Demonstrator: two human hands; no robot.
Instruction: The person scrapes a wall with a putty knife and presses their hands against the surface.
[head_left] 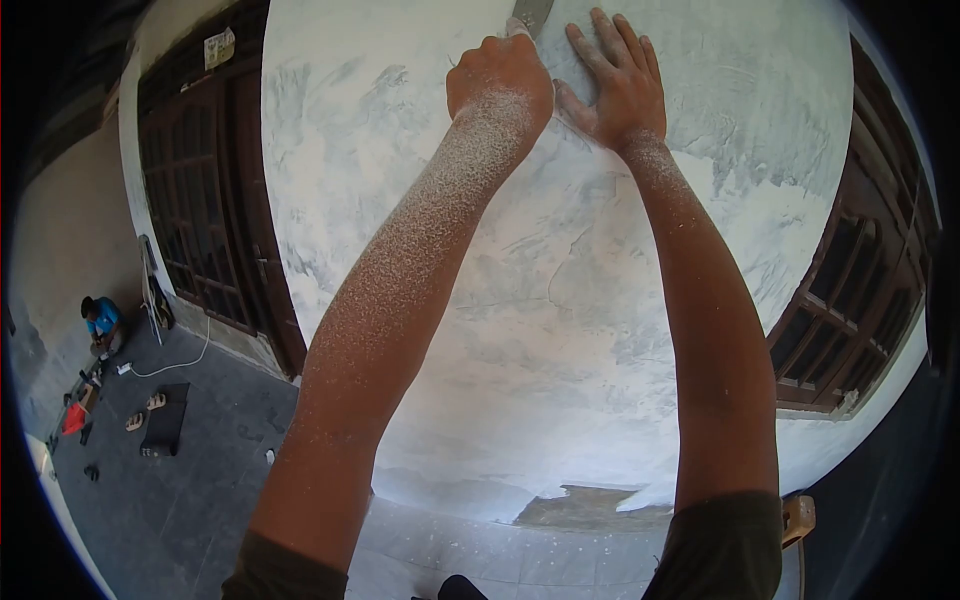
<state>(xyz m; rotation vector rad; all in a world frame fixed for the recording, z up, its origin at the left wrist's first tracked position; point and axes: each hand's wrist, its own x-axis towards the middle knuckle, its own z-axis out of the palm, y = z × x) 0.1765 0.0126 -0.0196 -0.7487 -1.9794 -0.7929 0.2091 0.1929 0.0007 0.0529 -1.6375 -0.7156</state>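
Observation:
Both my arms reach up to a white plastered wall [560,300]. My left hand [500,82] is closed around the handle of a flat metal scraper [531,14], whose blade rests on the wall at the top edge of the view. White dust covers that forearm. My right hand [615,80] lies flat with fingers spread on the wall, just right of the scraper.
Dark wooden doors [215,200] stand left of the wall and a dark window frame [850,310] right. A person in a blue shirt [100,322] crouches on the grey floor far left, among sandals, a cable and small items. A bare patch [590,508] shows low on the wall.

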